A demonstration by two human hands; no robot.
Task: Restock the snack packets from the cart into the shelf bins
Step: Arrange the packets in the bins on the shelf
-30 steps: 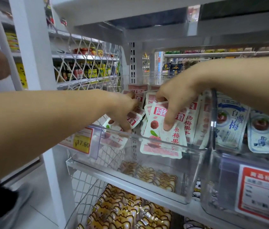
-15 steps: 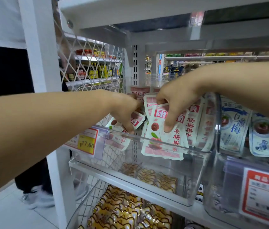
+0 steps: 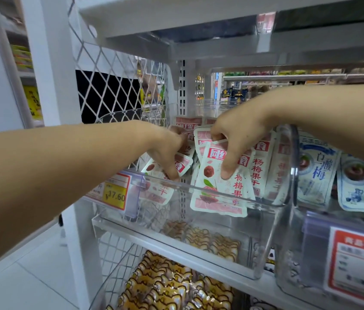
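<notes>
A clear plastic shelf bin point(image 3: 232, 193) holds several white-and-pink snack packets with red lettering. My right hand point(image 3: 237, 139) reaches into the bin and pinches the front upright packet point(image 3: 219, 193), thumb on its face and fingers curled behind its top edge. My left hand point(image 3: 167, 151) grips a tilted packet point(image 3: 158, 189) at the bin's left end, its thumb pressed on the packet's front. More of the same packets stand behind both hands. The cart is out of view.
A neighbouring clear bin point(image 3: 355, 265) on the right holds blue-and-white packets point(image 3: 315, 175). A yellow price tag point(image 3: 115, 193) hangs on the front left. Below, another bin holds yellow snack packs point(image 3: 165, 287). White mesh panel point(image 3: 114, 90) and shelf post stand left; a shelf overhangs above.
The view has drifted slightly. Both hands stay on the packets in the bin, with little shift. The person seen at the left earlier is out of view.
</notes>
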